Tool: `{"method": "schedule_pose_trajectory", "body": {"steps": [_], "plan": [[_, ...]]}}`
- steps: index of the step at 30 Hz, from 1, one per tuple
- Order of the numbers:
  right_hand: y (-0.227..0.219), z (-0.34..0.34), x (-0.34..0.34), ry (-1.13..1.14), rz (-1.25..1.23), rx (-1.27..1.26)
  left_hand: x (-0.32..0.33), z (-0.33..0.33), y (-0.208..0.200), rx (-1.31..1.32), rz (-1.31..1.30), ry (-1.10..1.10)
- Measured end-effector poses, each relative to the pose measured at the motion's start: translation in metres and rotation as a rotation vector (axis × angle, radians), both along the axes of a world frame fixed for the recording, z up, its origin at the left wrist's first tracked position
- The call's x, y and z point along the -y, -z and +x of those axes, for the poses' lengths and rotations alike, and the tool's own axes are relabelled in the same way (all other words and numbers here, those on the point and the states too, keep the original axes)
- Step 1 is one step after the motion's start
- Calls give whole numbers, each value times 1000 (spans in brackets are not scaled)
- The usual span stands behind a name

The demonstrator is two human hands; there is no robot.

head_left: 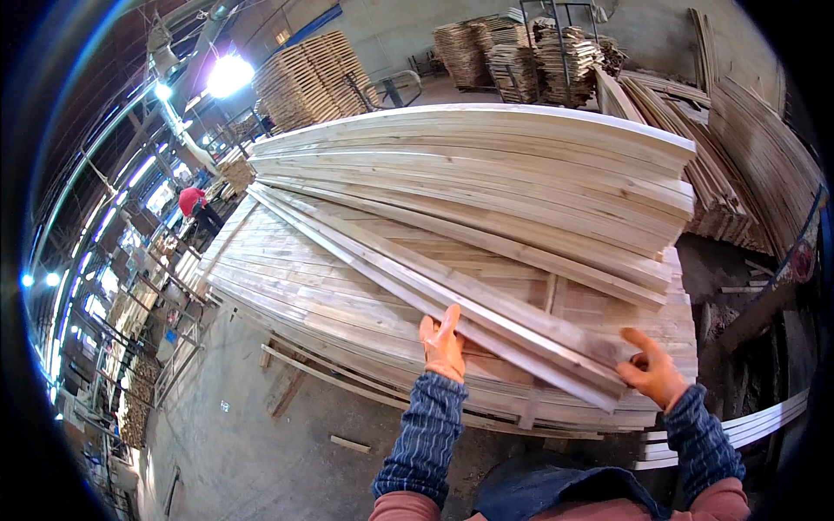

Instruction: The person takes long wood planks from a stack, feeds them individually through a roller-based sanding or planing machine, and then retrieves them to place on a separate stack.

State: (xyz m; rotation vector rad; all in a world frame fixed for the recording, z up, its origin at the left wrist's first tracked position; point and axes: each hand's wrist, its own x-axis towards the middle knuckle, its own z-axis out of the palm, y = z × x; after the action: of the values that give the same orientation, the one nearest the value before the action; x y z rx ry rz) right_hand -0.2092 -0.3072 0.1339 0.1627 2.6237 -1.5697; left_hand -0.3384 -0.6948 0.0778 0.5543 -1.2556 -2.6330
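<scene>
Several long pale wooden boards (pixel 512 314) lie together at a slant on top of a wide layered stack of planks (pixel 347 276). My left hand (pixel 444 347), in an orange glove, is against their near side, thumb and fingers apart and one finger reaching to the upper edge. At their right end is my right hand (pixel 653 369), gloved alike, its thumb and forefinger spread around the corner of the end. Neither hand is closed round a board. Behind these boards, a taller row of boards (pixel 486 187) rests along the far side of the stack.
Bundles of planks (pixel 313 76) and more stacked wood (pixel 556 65) stand at the back. Long boards (pixel 747 148) lean at the right, with white strips (pixel 738 434) below. Someone in a red top (pixel 193 201) bends at the far left. A wood offcut (pixel 350 444) lies on the concrete floor.
</scene>
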Motion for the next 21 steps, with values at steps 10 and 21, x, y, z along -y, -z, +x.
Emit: {"method": "schedule_pose_trajectory", "body": {"steps": [10,21], "plan": [[-43,-60,51,-318,400,-12,1,-34,5,53,-254,-94],[-27,-63,35,-384,344,-218,-38,-52,-32,-31,-621,-120]]}}
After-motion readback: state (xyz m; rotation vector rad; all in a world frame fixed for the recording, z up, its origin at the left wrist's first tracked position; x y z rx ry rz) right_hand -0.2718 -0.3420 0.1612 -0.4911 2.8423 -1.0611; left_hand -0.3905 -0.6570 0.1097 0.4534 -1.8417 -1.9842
